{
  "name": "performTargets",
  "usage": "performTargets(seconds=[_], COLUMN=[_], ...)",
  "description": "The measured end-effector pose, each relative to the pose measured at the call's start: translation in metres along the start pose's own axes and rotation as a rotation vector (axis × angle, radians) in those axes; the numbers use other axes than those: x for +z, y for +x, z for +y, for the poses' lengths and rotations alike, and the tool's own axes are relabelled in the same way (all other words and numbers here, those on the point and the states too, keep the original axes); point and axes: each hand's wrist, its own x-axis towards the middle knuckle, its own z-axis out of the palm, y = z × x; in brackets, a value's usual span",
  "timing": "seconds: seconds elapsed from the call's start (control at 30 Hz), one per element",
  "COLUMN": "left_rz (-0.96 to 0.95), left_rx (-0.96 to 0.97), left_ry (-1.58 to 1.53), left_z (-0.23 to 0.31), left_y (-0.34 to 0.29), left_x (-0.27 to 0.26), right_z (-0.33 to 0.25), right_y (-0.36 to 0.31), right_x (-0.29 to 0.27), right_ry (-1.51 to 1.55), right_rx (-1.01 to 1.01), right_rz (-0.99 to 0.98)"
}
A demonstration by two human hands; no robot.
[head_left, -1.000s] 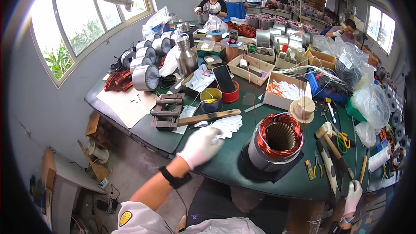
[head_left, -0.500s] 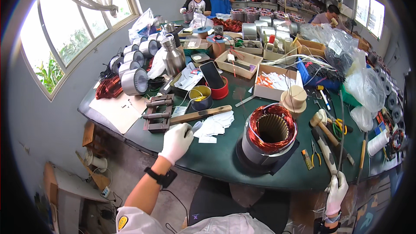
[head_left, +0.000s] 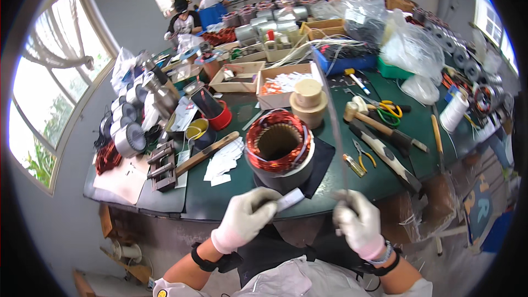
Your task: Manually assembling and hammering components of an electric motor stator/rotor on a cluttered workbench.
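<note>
My left hand (head_left: 246, 220), in a white glove, pinches a small white slip (head_left: 290, 200), which looks like paper, just in front of the table edge. In my gloved right hand (head_left: 360, 223) the fingers close on the lower end of a long thin grey strip (head_left: 334, 115); its upper part rises past the blue bin, smeared by motion. Between and beyond both hands stands a motor stator (head_left: 286, 175) with red-brown copper windings around its top, on a dark pad (head_left: 322, 168). Neither hand touches it.
White paper slips (head_left: 224, 159) and a wooden-handled tool (head_left: 206, 154) lie left of the stator. Mallets (head_left: 385, 126), pliers (head_left: 366, 157) and scissors (head_left: 390, 111) lie to its right. Boxes, a blue bin (head_left: 346, 61) and plastic bags (head_left: 412, 44) crowd behind. Other people sit farther back.
My left hand has come right from beside the paper slips, now with a white slip showing. My right hand has moved left with the grey strip. The view has turned right.
</note>
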Motion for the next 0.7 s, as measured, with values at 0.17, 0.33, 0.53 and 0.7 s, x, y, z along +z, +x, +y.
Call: performTargets(seconds=[0.17, 0.33, 0.53, 0.7], left_rz=[-0.159, -0.003, 0.334, 0.389], left_rx=[0.067, 0.738, 1.045, 1.025], left_ry=[0.147, 0.629, 0.894, 1.097], left_z=[0.013, 0.011, -0.002, 0.013], left_y=[0.0, -0.002, 0.039, 0.072], left_x=[0.035, 0.042, 0.027, 0.038], right_z=[-0.002, 0.008, 0.024, 0.047], right_y=[0.009, 0.005, -0.005, -0.01], right_x=[0.012, 0.004, -0.021, -0.063], right_ry=[0.136, 0.254, 0.015, -0.301], right_rx=[0.107, 0.108, 0.042, -0.204], right_rz=[-0.115, -0.063, -0.013, 0.166])
